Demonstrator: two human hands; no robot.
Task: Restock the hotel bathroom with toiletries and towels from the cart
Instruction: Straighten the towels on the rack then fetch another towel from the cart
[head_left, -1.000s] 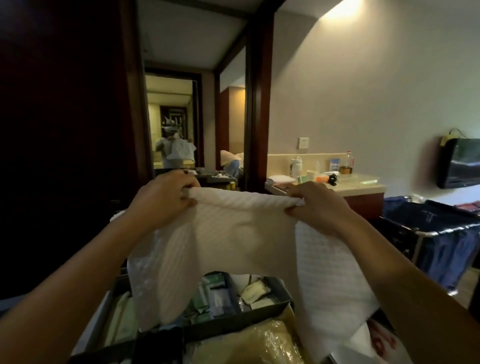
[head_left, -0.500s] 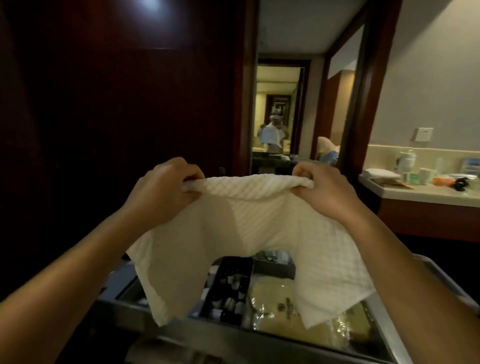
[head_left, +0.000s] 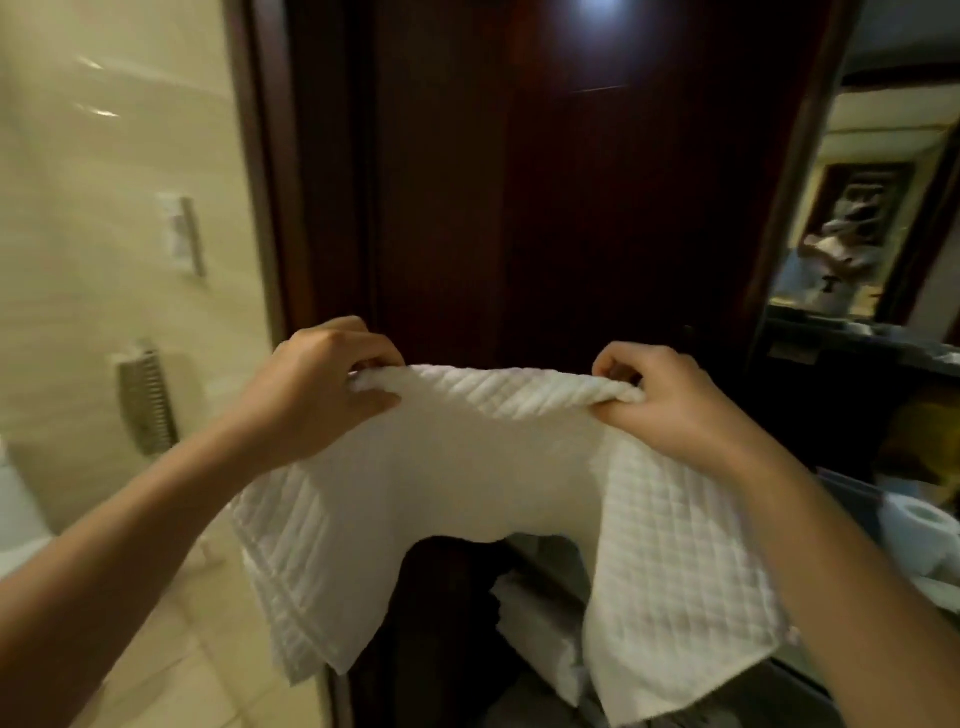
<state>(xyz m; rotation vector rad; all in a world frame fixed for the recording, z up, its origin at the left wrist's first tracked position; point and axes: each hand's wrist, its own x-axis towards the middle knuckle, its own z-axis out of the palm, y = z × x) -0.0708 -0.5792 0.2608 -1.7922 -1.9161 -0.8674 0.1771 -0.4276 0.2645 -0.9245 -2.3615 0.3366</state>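
A white waffle-weave towel (head_left: 498, 467) hangs stretched between both hands at chest height. My left hand (head_left: 311, 395) pinches its upper left edge and my right hand (head_left: 670, 410) pinches its upper right edge. The two ends droop down on either side, with a gap in the middle. Below it, a stack of folded white towels (head_left: 540, 639) lies on the cart. The cart's edge (head_left: 852, 488) shows at the lower right with a toilet paper roll (head_left: 919, 535) on it.
A dark wooden door frame (head_left: 519, 208) stands straight ahead. To the left is the beige tiled bathroom wall (head_left: 104, 260) with a metal wall fixture (head_left: 145, 400) and a switch plate (head_left: 182, 234). A mirror (head_left: 857, 234) is at the right.
The view has swung left from the cart and the room toward the bathroom doorway. Both hands keep their hold on the towel's top edge.
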